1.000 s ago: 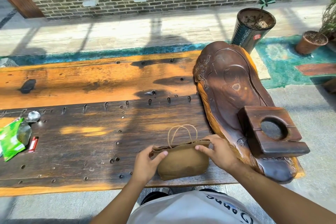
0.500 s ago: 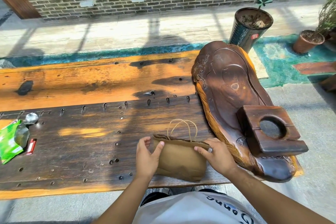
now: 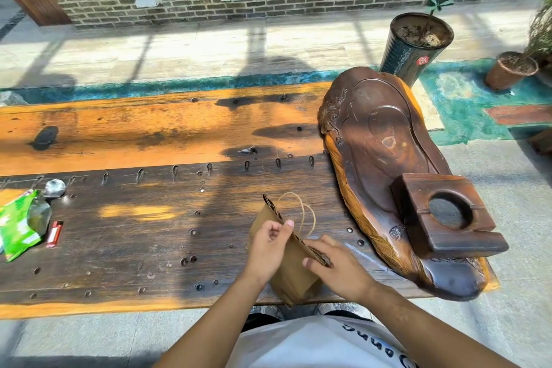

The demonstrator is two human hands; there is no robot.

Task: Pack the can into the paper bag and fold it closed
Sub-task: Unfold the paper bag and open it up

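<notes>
A brown paper bag [image 3: 294, 275] with twine handles [image 3: 301, 212] stands near the front edge of the wooden table [image 3: 143, 236], turned at an angle. My left hand [image 3: 268, 248] pinches the bag's top rim near its far corner. On the rim's near right end my right hand [image 3: 337, 266] presses with thumb and fingers. The bag's mouth is pressed nearly flat. No can is visible; the bag hides whatever is inside.
A large carved wooden tea tray [image 3: 382, 158] with a square wooden block [image 3: 445, 215] lies right of the bag. At the table's left end are a green packet [image 3: 18, 224], a red lighter [image 3: 54, 234] and crumpled foil [image 3: 54, 187]. Plant pots [image 3: 415, 45] stand beyond.
The bag has been rotated from facing me to lying diagonally, and its mouth is pressed flatter. Both hands shifted with it, the left moving up onto the top rim.
</notes>
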